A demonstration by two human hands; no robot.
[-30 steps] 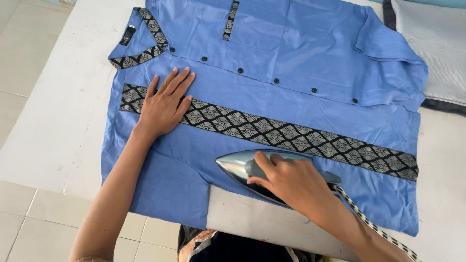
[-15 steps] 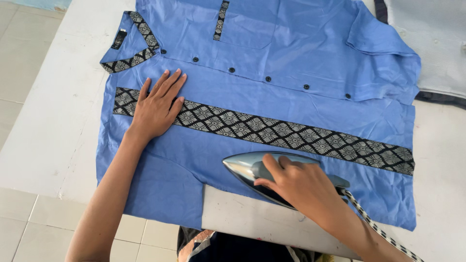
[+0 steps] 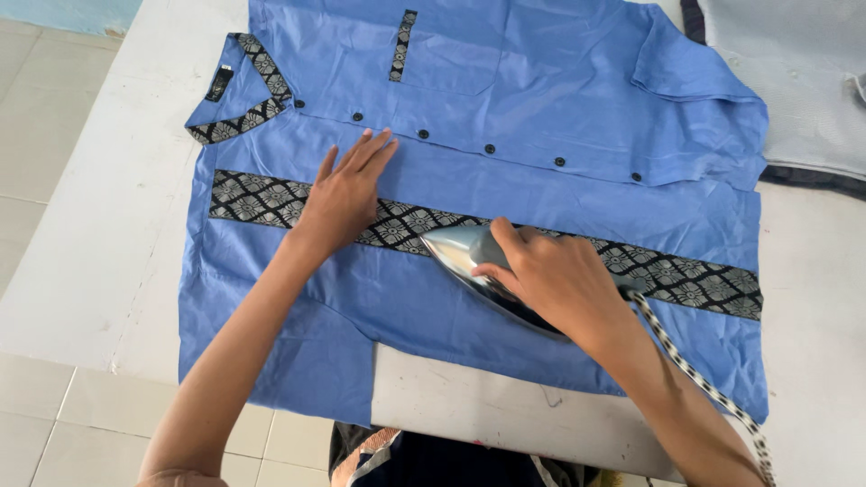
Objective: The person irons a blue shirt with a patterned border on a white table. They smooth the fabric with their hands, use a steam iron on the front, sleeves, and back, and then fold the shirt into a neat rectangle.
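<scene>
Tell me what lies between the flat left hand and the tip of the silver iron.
In the head view, only a short stretch of the blue shirt's black-and-silver patterned band separates the left hand from the silver iron.

The iron (image 3: 469,261) is chrome with a dark handle and lies soleplate-down on the shirt (image 3: 541,108), its tip pointing left over the patterned band (image 3: 271,197). A black-and-white braided cord (image 3: 695,379) trails from its rear. The blue shirt lies spread flat, buttoned, collar to the left, on the white table (image 3: 99,225).
</scene>
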